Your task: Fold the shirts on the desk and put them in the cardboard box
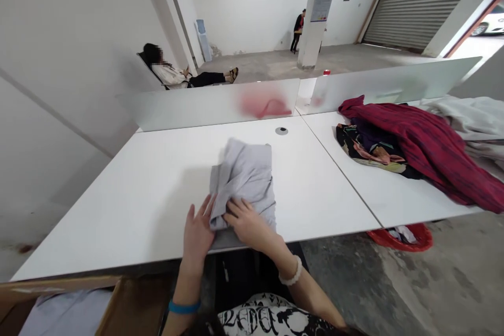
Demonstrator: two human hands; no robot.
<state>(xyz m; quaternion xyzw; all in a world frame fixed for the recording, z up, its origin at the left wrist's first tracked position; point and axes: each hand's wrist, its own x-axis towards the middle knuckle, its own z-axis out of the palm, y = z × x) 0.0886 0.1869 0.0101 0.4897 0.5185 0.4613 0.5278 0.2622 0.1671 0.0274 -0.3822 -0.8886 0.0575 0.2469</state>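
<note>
A light grey garment, folded into a rough rectangle, lies on the white table near its front edge. My left hand is at its lower left edge, fingers stretched and thumb apart, with the fingertips touching the cloth. Across the lower part of the garment rests my right hand, its fingers spread over the cloth and bent a little. The upper left flap of the fabric looks slightly blurred. Under the lower edge, a darker grey layer shows.
Red checked cloth, dark patterned clothing and white fabric lie heaped at the right. A frosted divider runs along the back. Below are a cardboard box and red-lined bin. Two people are farther off.
</note>
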